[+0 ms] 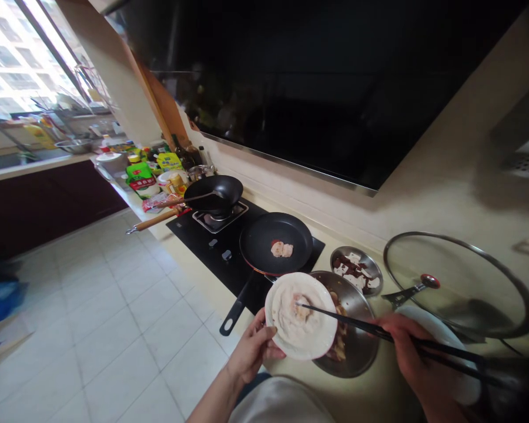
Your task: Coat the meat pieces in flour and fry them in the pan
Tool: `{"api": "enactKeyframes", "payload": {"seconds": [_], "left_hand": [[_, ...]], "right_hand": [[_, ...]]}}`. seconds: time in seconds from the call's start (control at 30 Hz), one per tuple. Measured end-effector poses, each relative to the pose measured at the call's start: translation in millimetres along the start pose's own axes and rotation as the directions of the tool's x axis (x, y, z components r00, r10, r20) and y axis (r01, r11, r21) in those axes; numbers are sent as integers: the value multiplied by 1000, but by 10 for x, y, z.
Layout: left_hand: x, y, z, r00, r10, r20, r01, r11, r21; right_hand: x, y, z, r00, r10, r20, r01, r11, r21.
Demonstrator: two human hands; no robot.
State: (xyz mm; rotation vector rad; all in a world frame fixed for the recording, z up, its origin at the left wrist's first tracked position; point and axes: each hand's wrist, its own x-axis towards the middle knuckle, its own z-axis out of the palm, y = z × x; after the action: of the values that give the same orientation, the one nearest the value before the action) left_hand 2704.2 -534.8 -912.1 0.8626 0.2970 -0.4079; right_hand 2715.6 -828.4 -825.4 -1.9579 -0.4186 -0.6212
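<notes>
A black cooktop [211, 244] is lying on the pale counter [194, 273], carrying a wok [216, 194] at the back and a black frying pan [276, 242] nearer, with two pieces of food [282, 249] sitting in it. A glass lid [458, 285] is leaning at the right. Just beside the pan, the person's left hand [253, 346] is gripping a white plate [300, 315] by its rim, tilting it above a steel bowl [357, 335]. The right hand [405, 349] is closing around black chopsticks [357, 324], their tips touching a piece of meat [300, 306] on the plate.
</notes>
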Motion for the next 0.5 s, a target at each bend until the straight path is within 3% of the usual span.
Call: {"api": "enactKeyframes", "payload": {"seconds": [0.27, 0.5], "left_hand": [[-31, 128, -17, 999, 18, -45, -20, 999, -34], [-77, 499, -130, 993, 88, -80, -91, 995, -41]], "right_hand": [[248, -144, 124, 998, -65, -26, 61, 989, -135], [648, -177, 467, 987, -7, -160, -2, 998, -55]]}}
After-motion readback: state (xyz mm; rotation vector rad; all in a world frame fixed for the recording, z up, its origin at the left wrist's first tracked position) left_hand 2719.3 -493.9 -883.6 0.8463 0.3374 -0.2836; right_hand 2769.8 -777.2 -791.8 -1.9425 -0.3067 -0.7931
